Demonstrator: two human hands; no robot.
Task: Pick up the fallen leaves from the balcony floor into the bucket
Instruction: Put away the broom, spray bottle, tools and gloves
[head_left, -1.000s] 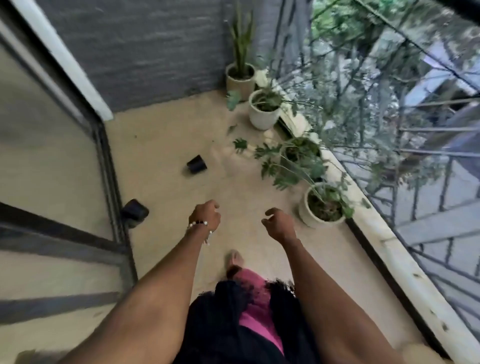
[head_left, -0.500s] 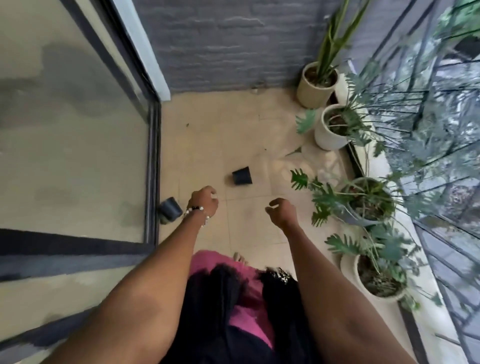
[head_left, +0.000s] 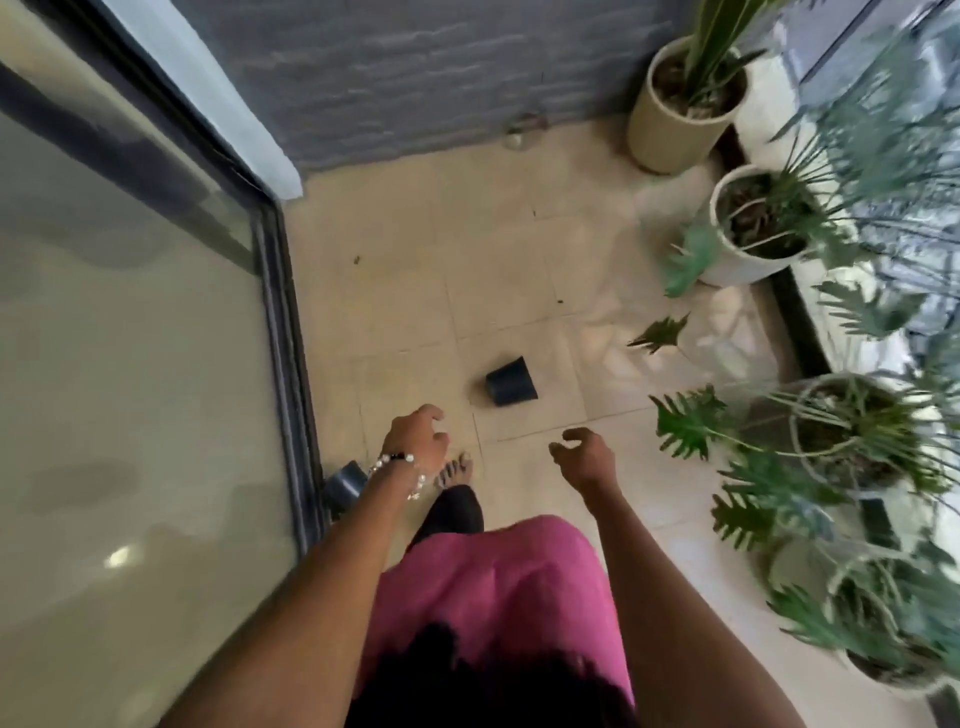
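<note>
Since half a second ago the view has swung down and forward: the far grey wall now sits closer, and a bare foot has come forward under the left wrist. At the left, against the sliding glass door's dark frame (head_left: 291, 364), a small dark round pot (head_left: 345, 483) lies on its side, just beside the beaded left wrist. The left hand (head_left: 415, 441) hangs with fingers loosely curled and apart, holding nothing. Farther ahead, between the two hands, a tipped-over black plastic pot (head_left: 510, 387) rests on the beige tiled floor (head_left: 405, 312). The right hand (head_left: 584, 457) is likewise loosely curled and empty. The one clear fallen green lobed leaf (head_left: 660, 335) lies far and to the right of the right hand's fingers, its long axis running left-near to right-far; the right hand looks nearer. No bucket is certain.
</note>
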